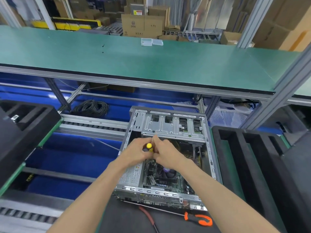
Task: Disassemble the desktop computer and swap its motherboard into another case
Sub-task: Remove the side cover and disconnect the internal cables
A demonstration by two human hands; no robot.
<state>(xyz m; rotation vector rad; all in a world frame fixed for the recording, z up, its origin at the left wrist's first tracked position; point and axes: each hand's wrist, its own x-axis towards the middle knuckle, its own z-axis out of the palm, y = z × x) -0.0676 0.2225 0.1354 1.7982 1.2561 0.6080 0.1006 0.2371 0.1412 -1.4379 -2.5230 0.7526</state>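
Note:
An open grey desktop case point(211, 148) lies flat in front of me. Inside it sit the motherboard point(181, 184), a CPU fan point(166, 172), a power supply point(133, 174) at the left and a silver drive cage point(171, 126) at the far end. My left hand point(136, 152) grips a yellow-capped screwdriver point(149, 146) held upright over the case interior. My right hand point(165, 152) pinches the same screwdriver from the right. Its shaft and tip are hidden by my fingers.
A long orange-handled screwdriver point(198, 219) lies on the dark mat point(127, 217) just before the case. Black foam trays stand at the left point(25, 125) and right point(249, 148). A green shelf point(134, 61) runs overhead with small clear boxes point(152, 42). A cable coil point(91, 108) lies behind.

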